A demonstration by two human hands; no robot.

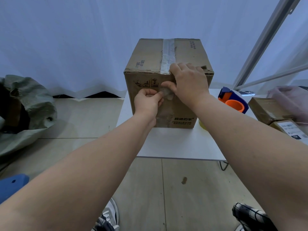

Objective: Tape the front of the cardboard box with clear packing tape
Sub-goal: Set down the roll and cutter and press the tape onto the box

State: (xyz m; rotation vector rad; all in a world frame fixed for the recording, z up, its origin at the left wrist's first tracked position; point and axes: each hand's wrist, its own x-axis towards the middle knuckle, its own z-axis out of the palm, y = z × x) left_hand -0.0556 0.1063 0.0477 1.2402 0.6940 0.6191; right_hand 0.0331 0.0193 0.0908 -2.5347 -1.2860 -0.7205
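While the cardboard box stands upright on the white tabletop, both hands work at its front face. The left hand has its fingers curled closed, pinching a crumpled bit of clear tape against the cardboard. The right hand drapes over the top front edge, fingers spread on the lid and thumb pressing the front beside the tape. A blue and orange tape dispenser rests just right of the box.
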